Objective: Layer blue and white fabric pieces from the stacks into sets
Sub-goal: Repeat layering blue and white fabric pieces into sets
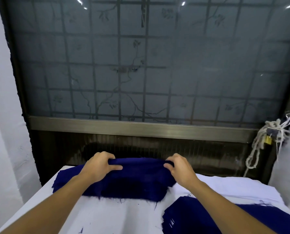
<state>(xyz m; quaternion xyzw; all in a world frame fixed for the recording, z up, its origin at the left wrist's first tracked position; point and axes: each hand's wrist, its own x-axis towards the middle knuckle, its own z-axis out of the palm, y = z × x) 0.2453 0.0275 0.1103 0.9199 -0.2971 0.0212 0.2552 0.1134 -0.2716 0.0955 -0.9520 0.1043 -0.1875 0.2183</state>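
with left grip (98, 166) and right grip (179, 168) clamped on the blue piece (132, 179), the edge between them should be kept taut and laid flat.

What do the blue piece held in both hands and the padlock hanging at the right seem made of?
The blue piece looks like matt woven cloth: loose threads fray along its near edge and it sags softly. The padlock appears brass, yellow with a dull sheen, though small.
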